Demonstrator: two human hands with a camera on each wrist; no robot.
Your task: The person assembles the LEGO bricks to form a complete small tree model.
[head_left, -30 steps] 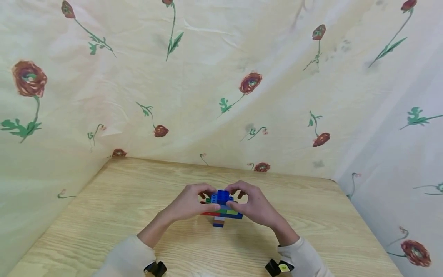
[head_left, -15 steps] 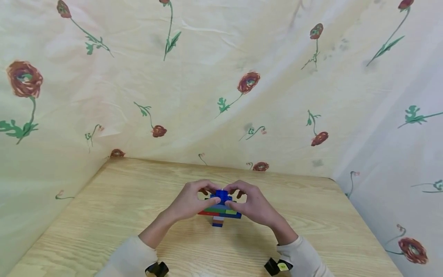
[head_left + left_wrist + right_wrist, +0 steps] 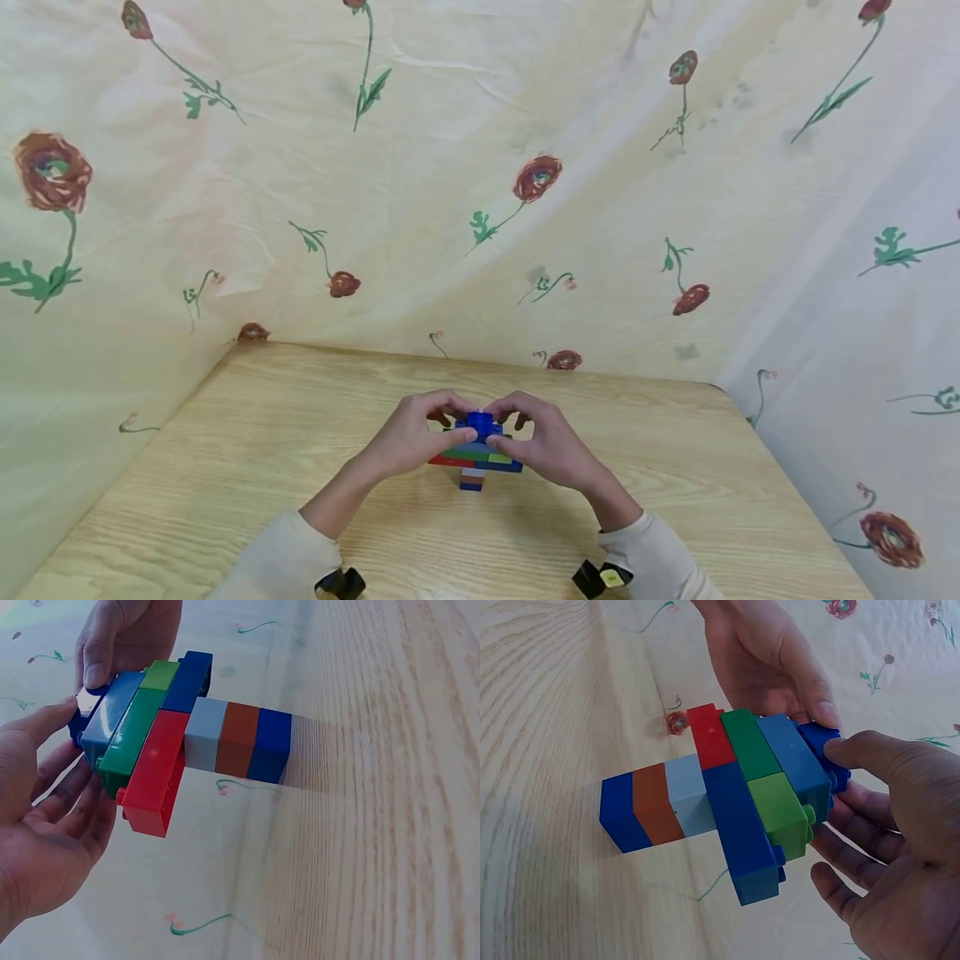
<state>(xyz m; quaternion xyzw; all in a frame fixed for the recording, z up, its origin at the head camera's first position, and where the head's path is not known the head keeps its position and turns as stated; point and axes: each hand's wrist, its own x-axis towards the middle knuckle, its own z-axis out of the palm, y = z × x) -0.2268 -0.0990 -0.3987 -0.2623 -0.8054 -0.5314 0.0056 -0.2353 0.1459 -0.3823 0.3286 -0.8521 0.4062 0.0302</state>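
A stack of toy building bricks stands upright on the table. Its narrow column has a dark blue, a brown and a pale grey brick. Wider layers rest above: red beside dark blue, green beside lime, then a medium blue brick. Topmost sits a dark blue brick. My left hand pinches this top brick from the left, thumb on its near side. From the right, my right hand pinches the same brick. The fingertips behind it are partly hidden.
The stack stands on a light wood-grain table. Cream cloth printed with red flowers hangs behind and at both sides. Black straps circle both wrists below pale sleeves.
My left thumb has moved up from the lower layers onto the top dark blue brick. The stack has shifted very slightly left in view; the right hand stays nearly where it was.
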